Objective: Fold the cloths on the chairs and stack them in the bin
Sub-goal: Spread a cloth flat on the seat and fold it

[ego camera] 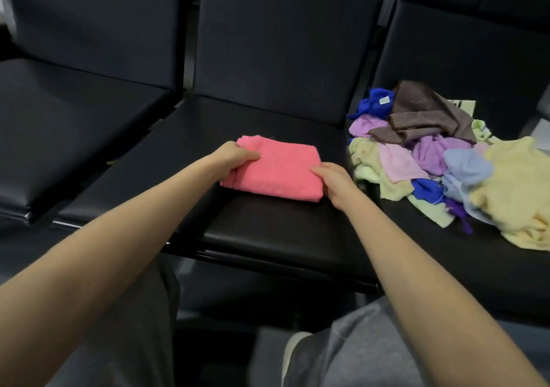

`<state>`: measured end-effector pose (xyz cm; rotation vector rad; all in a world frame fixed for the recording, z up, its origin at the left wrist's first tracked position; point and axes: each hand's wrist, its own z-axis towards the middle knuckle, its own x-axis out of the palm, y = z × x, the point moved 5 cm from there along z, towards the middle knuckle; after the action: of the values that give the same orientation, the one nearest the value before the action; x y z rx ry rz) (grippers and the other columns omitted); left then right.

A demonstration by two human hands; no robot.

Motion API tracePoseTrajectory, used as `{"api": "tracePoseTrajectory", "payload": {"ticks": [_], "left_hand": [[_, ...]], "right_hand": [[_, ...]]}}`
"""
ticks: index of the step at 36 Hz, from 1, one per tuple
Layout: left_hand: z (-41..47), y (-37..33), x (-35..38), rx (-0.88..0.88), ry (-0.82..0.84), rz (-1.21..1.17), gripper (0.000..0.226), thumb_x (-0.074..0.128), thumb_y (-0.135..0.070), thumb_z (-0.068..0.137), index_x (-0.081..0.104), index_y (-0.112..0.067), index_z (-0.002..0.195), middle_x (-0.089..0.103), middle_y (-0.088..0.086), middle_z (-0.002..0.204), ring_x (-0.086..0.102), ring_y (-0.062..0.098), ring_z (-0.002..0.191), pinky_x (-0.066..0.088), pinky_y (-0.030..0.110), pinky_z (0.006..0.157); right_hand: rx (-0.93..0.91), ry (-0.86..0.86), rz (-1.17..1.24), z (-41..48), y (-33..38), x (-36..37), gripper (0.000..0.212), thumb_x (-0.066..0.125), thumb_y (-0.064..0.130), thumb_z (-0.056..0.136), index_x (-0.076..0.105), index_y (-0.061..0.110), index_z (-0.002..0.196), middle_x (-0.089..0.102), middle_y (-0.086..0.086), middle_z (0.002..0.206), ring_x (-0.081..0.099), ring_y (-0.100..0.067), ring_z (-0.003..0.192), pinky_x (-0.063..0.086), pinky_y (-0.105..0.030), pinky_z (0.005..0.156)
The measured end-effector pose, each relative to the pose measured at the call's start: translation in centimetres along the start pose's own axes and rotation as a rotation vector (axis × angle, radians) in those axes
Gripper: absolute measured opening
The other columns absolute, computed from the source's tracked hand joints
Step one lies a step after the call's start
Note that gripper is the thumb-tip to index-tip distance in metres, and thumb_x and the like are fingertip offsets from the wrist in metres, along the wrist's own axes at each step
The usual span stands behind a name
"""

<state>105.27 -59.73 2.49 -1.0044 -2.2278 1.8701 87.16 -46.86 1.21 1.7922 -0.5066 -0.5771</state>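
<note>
Both hands are on the folded pink cloth (pixel 276 172), which sits on the middle chair seat (pixel 268 237). The left hand (pixel 235 157) pinches its left edge and the right hand (pixel 333 181) curls round the right edge. Fold looks basically done to me, so next up is lifting it flat without it flopping open and getting it to the bin, which isn't in view. Big unfolded pile (pixel 431 154) waits on the right-hand chair.

Black padded chairs (pixel 268 234), row of three. Middle seat: one folded pink cloth (pixel 276 172). Right seat: loose heap of mixed-colour cloths (pixel 431 154).
</note>
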Motion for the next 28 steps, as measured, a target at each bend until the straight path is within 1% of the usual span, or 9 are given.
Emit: {"api": "tracePoseTrajectory", "payload": {"ticks": [3,7,10,14,16,19,21,24,28], "left_hand": [[0.5,-0.2,-0.4,0.064,-0.099,0.019,0.035,0.066,-0.019,0.087,0.057,-0.002,0.117,0.055,0.005,0.103,0.052,0.016,0.091,0.041,0.023,0.060],[0.4,-0.7,-1.3,0.224,-0.235,-0.016,0.012,0.061,-0.015,0.087,0.058,-0.011,0.098,0.057,-0.004,0.084,0.053,0.015,0.087,0.043,0.023,0.065],[0.8,-0.4,-1.7,0.197,-0.266,0.068,0.014,0.062,-0.016,0.085,0.056,-0.009,0.096,0.054,-0.004,0.079,0.056,0.020,0.089,0.041,0.028,0.070],[0.4,-0.3,-1.3,0.093,-0.270,0.331,0.039,0.058,-0.025,0.086,0.052,-0.002,0.116,0.057,0.011,0.110,0.056,0.029,0.104,0.041,0.033,0.074],[-0.1,-0.7,-0.8,0.080,-0.304,0.479,0.051,0.055,-0.031,0.089,0.043,-0.002,0.129,0.047,0.016,0.130,0.046,0.032,0.120,0.040,0.039,0.089],[-0.4,-0.5,0.1,-0.012,-0.246,0.526,0.062,0.054,-0.041,0.090,0.036,-0.004,0.137,0.038,0.017,0.139,0.036,0.034,0.129,0.034,0.039,0.101],[-0.5,-0.8,0.4,-0.001,-0.187,0.466,0.059,0.056,-0.039,0.089,0.041,-0.004,0.134,0.045,0.015,0.134,0.042,0.031,0.125,0.038,0.037,0.097],[-1.2,-1.2,0.2,-0.004,-0.141,0.213,0.050,0.063,-0.027,0.088,0.046,-0.004,0.128,0.052,0.007,0.113,0.049,0.024,0.102,0.040,0.030,0.082],[-2.1,-0.9,0.6,-0.158,-0.036,-0.033,0.041,0.071,-0.029,0.081,0.052,-0.007,0.111,0.050,0.006,0.108,0.046,0.022,0.098,0.038,0.033,0.082]], "right_hand": [[-0.088,-0.012,-0.084,0.3,0.9,0.1,0.031,0.057,0.009,0.092,0.056,0.008,0.122,0.062,-0.010,0.114,0.060,-0.020,0.095,0.050,-0.029,0.075],[-0.180,-0.079,-0.083,0.5,1.7,0.3,0.032,0.059,0.012,0.092,0.057,0.010,0.124,0.059,-0.004,0.116,0.056,-0.017,0.103,0.048,-0.030,0.086],[-0.148,-0.146,-0.145,1.2,1.2,0.4,0.034,0.058,0.011,0.092,0.057,0.008,0.125,0.058,-0.006,0.122,0.054,-0.018,0.106,0.042,-0.027,0.082],[-0.101,-0.220,-0.363,1.5,1.3,0.9,0.038,0.059,0.012,0.087,0.054,0.008,0.124,0.055,-0.009,0.127,0.053,-0.021,0.106,0.039,-0.026,0.079],[-0.059,-0.229,-0.457,1.4,1.4,1.3,0.043,0.059,0.019,0.085,0.050,0.009,0.125,0.050,-0.009,0.129,0.052,-0.024,0.110,0.041,-0.029,0.083],[0.028,-0.178,-0.407,1.2,1.3,1.9,0.051,0.061,0.024,0.083,0.046,0.003,0.127,0.052,-0.013,0.127,0.054,-0.029,0.111,0.046,-0.035,0.088],[0.074,-0.115,-0.280,1.0,1.3,2.2,0.051,0.062,0.024,0.084,0.045,0.001,0.126,0.055,-0.011,0.120,0.057,-0.028,0.107,0.048,-0.034,0.085],[0.192,-0.045,-0.107,0.6,1.1,2.4,0.060,0.071,0.032,0.080,0.048,0.008,0.129,0.059,-0.008,0.118,0.059,-0.027,0.104,0.049,-0.041,0.094],[0.285,0.049,-0.006,-0.5,1.1,2.5,0.028,0.070,0.037,0.080,0.062,0.017,0.098,0.064,-0.008,0.109,0.060,-0.026,0.103,0.050,-0.040,0.092]]}}
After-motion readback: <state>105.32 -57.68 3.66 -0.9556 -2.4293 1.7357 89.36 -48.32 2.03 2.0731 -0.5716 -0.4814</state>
